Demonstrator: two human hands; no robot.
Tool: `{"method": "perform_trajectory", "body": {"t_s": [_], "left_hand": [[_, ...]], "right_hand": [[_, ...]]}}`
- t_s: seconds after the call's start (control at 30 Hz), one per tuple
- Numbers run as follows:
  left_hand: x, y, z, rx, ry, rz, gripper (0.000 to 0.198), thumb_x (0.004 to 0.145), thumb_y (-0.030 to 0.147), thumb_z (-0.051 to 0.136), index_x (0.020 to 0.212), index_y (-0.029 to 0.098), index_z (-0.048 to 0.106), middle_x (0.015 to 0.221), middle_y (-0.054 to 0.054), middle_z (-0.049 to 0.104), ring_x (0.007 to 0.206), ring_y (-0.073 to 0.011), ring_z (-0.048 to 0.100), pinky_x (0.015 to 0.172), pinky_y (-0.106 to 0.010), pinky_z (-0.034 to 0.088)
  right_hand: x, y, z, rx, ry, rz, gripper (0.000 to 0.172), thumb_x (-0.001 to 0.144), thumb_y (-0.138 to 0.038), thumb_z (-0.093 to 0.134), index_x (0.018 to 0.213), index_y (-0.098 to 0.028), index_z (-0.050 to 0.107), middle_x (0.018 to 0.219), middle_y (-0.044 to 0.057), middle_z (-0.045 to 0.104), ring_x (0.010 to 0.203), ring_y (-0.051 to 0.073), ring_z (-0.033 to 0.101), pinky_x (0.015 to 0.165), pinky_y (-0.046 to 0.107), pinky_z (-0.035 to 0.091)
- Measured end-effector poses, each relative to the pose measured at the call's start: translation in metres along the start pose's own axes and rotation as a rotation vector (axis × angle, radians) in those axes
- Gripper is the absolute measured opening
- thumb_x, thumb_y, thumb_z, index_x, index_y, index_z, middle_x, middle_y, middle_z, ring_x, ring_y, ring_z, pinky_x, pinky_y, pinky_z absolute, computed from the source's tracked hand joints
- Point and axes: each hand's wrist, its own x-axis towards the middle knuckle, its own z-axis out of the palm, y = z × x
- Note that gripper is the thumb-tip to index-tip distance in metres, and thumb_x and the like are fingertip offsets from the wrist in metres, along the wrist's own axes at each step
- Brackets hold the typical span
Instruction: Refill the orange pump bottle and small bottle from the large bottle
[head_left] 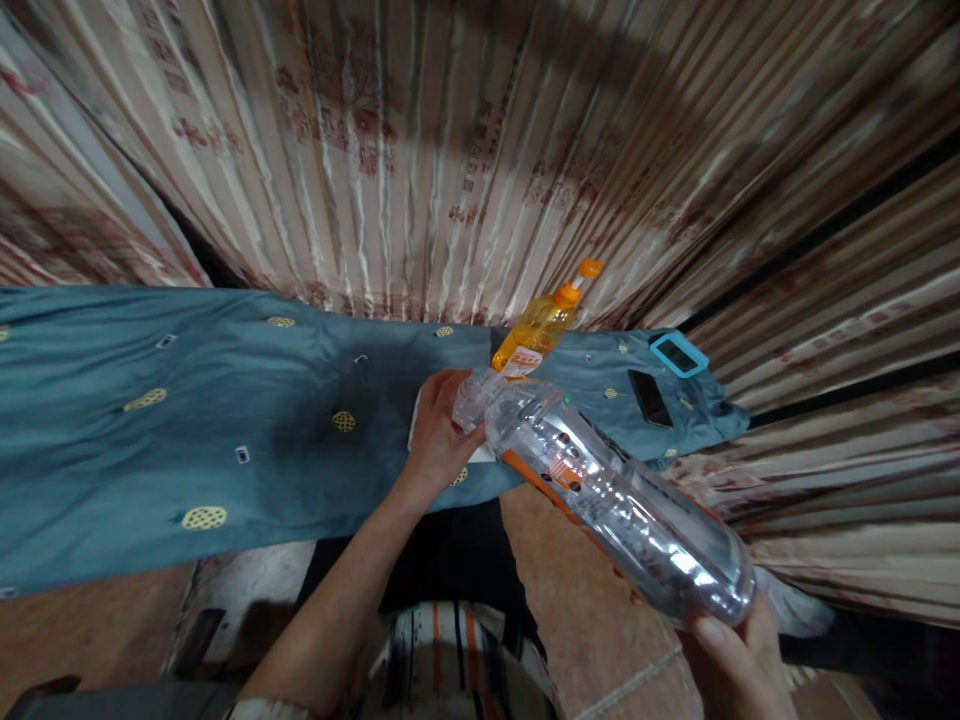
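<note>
A large clear plastic bottle [622, 500] with orange markings lies tilted in the air, its neck end toward the upper left. My right hand [739, 655] grips its base at the lower right. Near the bottle's neck, my left hand [442, 425] is wrapped round a small clear cup-like container [471, 398]. The bottle's mouth is at this container; whether they touch cannot be made out. Beneath my left hand, a white flat item [484, 453] shows in part on the cloth. Just behind stands a pump bottle [541, 325] of yellow-orange liquid with an orange top.
A teal cloth [300, 400] with pineapple prints covers the long narrow surface. A dark phone [650, 398] and a light-blue framed device [679, 353] lie at its right end. Pleated patterned curtains [420, 150] hang behind and at the right.
</note>
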Motion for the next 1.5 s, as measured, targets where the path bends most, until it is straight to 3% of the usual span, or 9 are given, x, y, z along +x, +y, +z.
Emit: {"method": "perform_trajectory", "body": {"t_s": [0.23, 0.6, 0.93, 1.07, 1.23, 1.4, 1.5], "left_hand": [[0.000, -0.001, 0.001, 0.012, 0.013, 0.011, 0.057, 0.086, 0.044, 0.077, 0.135, 0.022, 0.059, 0.132, -0.013, 0.061, 0.124, -0.0300, 0.061, 0.108, -0.049, 0.053], [0.000, 0.000, 0.001, -0.004, 0.025, 0.015, 0.056, 0.087, 0.044, 0.076, 0.135, 0.021, 0.059, 0.132, -0.013, 0.061, 0.123, -0.0301, 0.062, 0.106, -0.048, 0.054], [0.000, -0.001, 0.002, -0.011, 0.037, 0.029, 0.054, 0.086, 0.042, 0.078, 0.132, 0.021, 0.060, 0.130, -0.013, 0.062, 0.123, -0.0302, 0.062, 0.107, -0.050, 0.054], [0.000, -0.002, 0.001, -0.001, 0.048, 0.043, 0.053, 0.084, 0.037, 0.078, 0.132, 0.022, 0.060, 0.130, -0.012, 0.062, 0.122, -0.0290, 0.063, 0.104, -0.048, 0.055], [0.001, -0.005, 0.001, 0.016, 0.061, 0.054, 0.050, 0.086, 0.036, 0.073, 0.132, 0.022, 0.060, 0.129, -0.012, 0.061, 0.119, -0.0284, 0.063, 0.103, -0.048, 0.056], [0.001, -0.005, 0.001, 0.014, 0.076, 0.056, 0.049, 0.087, 0.037, 0.073, 0.132, 0.023, 0.060, 0.128, -0.011, 0.062, 0.118, -0.0276, 0.063, 0.102, -0.047, 0.057], [0.002, -0.004, 0.000, 0.023, 0.063, 0.047, 0.051, 0.085, 0.037, 0.076, 0.131, 0.024, 0.060, 0.128, -0.010, 0.062, 0.119, -0.0276, 0.063, 0.103, -0.048, 0.056]], "right_hand": [[-0.001, -0.003, 0.003, -0.039, 0.101, 0.040, 0.073, 0.071, -0.057, 0.088, 0.133, -0.025, 0.067, 0.128, 0.014, 0.069, 0.123, 0.042, 0.059, 0.103, 0.058, 0.049], [0.001, 0.004, -0.004, -0.032, 0.081, 0.034, 0.075, 0.069, -0.054, 0.088, 0.135, -0.024, 0.066, 0.129, 0.014, 0.069, 0.121, 0.041, 0.059, 0.100, 0.055, 0.050], [0.000, -0.009, 0.009, -0.002, 0.088, 0.051, 0.076, 0.070, -0.054, 0.088, 0.136, -0.022, 0.065, 0.128, 0.014, 0.070, 0.120, 0.040, 0.062, 0.103, 0.053, 0.050], [-0.001, -0.011, 0.011, -0.005, 0.091, 0.077, 0.081, 0.070, -0.058, 0.086, 0.139, -0.022, 0.061, 0.135, 0.014, 0.067, 0.128, 0.041, 0.058, 0.109, 0.053, 0.046], [-0.001, -0.013, 0.014, 0.039, 0.108, 0.132, 0.085, 0.069, -0.063, 0.086, 0.140, -0.023, 0.061, 0.140, 0.015, 0.065, 0.138, 0.044, 0.050, 0.119, 0.061, 0.032], [0.002, 0.000, 0.005, 0.011, 0.034, 0.019, 0.082, 0.072, -0.057, 0.085, 0.142, -0.019, 0.065, 0.137, 0.019, 0.071, 0.128, 0.042, 0.063, 0.103, 0.053, 0.051], [0.002, 0.005, 0.001, 0.029, 0.010, 0.014, 0.082, 0.074, -0.055, 0.084, 0.144, -0.020, 0.063, 0.139, 0.019, 0.070, 0.129, 0.041, 0.065, 0.100, 0.049, 0.055]]}}
